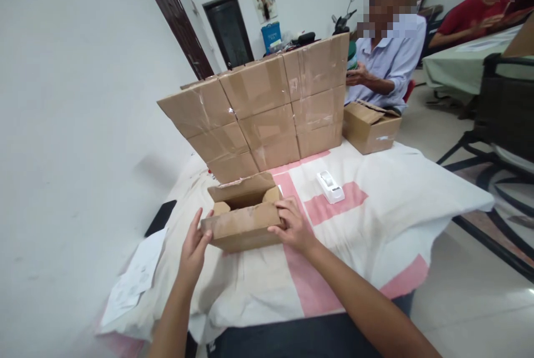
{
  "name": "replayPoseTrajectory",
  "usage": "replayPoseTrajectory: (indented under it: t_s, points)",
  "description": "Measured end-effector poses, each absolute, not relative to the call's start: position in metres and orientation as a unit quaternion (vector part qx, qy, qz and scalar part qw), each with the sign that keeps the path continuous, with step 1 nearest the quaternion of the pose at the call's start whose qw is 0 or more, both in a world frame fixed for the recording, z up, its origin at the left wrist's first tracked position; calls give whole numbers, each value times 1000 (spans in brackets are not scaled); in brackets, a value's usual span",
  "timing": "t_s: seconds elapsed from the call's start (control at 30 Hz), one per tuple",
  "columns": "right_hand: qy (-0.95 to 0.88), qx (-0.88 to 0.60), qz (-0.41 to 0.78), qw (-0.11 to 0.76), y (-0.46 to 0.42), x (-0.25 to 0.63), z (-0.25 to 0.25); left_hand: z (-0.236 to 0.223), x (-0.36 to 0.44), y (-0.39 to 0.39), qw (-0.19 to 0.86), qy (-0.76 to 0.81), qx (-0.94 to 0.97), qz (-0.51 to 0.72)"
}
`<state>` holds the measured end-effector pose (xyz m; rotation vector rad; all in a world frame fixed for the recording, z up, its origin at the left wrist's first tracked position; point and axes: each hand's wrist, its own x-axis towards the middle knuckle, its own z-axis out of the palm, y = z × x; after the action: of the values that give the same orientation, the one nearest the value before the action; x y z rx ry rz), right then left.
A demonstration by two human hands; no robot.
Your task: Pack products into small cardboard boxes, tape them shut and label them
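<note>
An open cardboard box (246,230) rests on the cloth-covered table in front of me, and its inside is dark. At its left end my left hand (196,241) grips the near flap, thumb on the front and fingers behind. My right hand (292,223) pinches the same flap at the right corner. The far flap stands up, and small side flaps show at both ends. Right of the box lies a white handheld device (329,186), apart from both hands. Behind the box rises a wall of stacked, taped cardboard boxes (265,118).
White papers (136,277) and a black flat object (161,217) lie at the table's left edge. Another cardboard box (371,127) stands at the far right, near a seated person in a light shirt (387,63). A dark chair (509,102) is farther right.
</note>
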<state>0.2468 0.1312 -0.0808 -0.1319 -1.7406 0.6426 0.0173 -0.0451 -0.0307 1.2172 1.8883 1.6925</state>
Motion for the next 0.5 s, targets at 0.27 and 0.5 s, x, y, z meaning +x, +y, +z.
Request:
replayPoseTrajectory:
  t_s: [0.27,0.5]
  points:
    - [-686,-186,385,588,127,254,-66,-14,9,-11,278,684,415,532]
    - [-738,-112,345,569,144,254,-76,-7,-6,-11,225,689,506,468]
